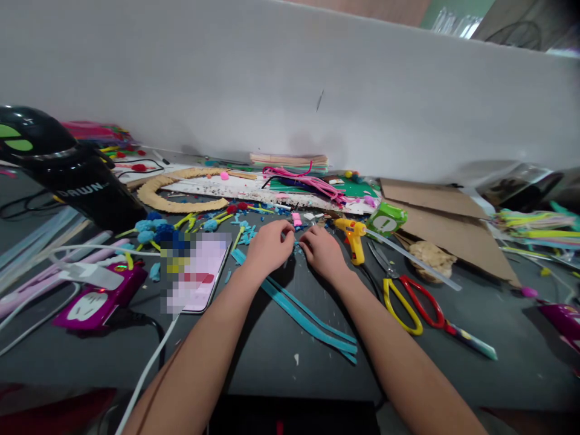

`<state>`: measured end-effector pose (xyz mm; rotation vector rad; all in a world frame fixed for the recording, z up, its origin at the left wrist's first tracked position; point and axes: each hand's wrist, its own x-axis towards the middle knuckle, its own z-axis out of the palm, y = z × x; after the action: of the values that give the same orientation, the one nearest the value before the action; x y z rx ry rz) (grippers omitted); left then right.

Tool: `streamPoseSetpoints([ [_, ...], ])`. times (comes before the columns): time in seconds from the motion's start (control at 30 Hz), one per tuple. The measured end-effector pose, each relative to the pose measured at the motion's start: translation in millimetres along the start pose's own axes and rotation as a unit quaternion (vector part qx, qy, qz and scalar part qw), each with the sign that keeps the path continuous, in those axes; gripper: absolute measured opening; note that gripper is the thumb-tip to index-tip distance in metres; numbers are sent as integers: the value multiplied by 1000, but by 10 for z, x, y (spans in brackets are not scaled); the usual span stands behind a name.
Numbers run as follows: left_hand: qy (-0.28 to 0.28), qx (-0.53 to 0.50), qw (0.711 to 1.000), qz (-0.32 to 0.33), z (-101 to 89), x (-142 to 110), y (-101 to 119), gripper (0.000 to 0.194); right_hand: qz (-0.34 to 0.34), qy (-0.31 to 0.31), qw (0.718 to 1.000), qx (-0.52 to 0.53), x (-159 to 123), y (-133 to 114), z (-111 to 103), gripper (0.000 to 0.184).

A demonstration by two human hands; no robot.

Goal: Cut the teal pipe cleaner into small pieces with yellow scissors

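My left hand (pixel 272 246) and my right hand (pixel 323 251) are close together over the grey table (pixel 290 380), fingers curled in. Whatever their fingertips pinch is too small to make out; tiny blue scraps (pixel 298 248) lie between them. Light-blue chenille strips (pixel 303 317) run under my left wrist towards the table's front edge. Just beyond my fingers lies a small pink piece (pixel 296 219). A yellow glue gun (pixel 353 238) rests to the right of my right hand, a long clear glue stick (pixel 412 260) at its back end.
Scissors (pixel 403 296) with yellow and red handles lie right of my forearm, near cardboard (pixel 448 229). On the left are a phone (pixel 199 278), fuzzy blue flowers (pixel 156 229), a purple power strip (pixel 102 296) with cables and a black bottle (pixel 86 181). A white partition (pixel 254 78) stands behind.
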<state>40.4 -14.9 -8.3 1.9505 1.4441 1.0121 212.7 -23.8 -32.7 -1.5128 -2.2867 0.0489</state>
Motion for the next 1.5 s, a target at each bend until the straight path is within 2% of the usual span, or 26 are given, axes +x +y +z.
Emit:
streamPoseSetpoints([
  [0.2, -4, 4, 1000, -15, -20, 13, 10, 15, 13, 5, 1000, -4, 5, -11, 8, 14],
  [0.43, -21, 40, 999, 16, -12, 12, -50, 19, 6, 21, 999, 25, -4, 10, -4, 14],
  [0.57, -25, 38, 999, 9, 9, 2, -42, 17, -11, 11, 999, 38, -7, 16, 19, 12],
  [0.93, -31, 75, 996, 21, 38, 19, -90, 20, 17, -2, 999, 42, -5, -27, 21, 11],
  [1.03, -41, 42, 998, 31, 41, 18, -87, 22, 11, 11, 997, 69, -10, -44, -27, 13],
  [1.2, -93, -48, 994, 23, 62, 18, -19, 30, 10, 40, 995, 95, -50, -110, -91, 15],
  [1.37, -138, -128, 982, -26, 94, 31, 21, 42, 32, 73, 988, 131, -87, -145, -150, 16],
  [1.5, -156, -169, 972, -36, 77, 34, 17, 38, 51, 92, 981, 163, -120, -116, -220, 14],
])
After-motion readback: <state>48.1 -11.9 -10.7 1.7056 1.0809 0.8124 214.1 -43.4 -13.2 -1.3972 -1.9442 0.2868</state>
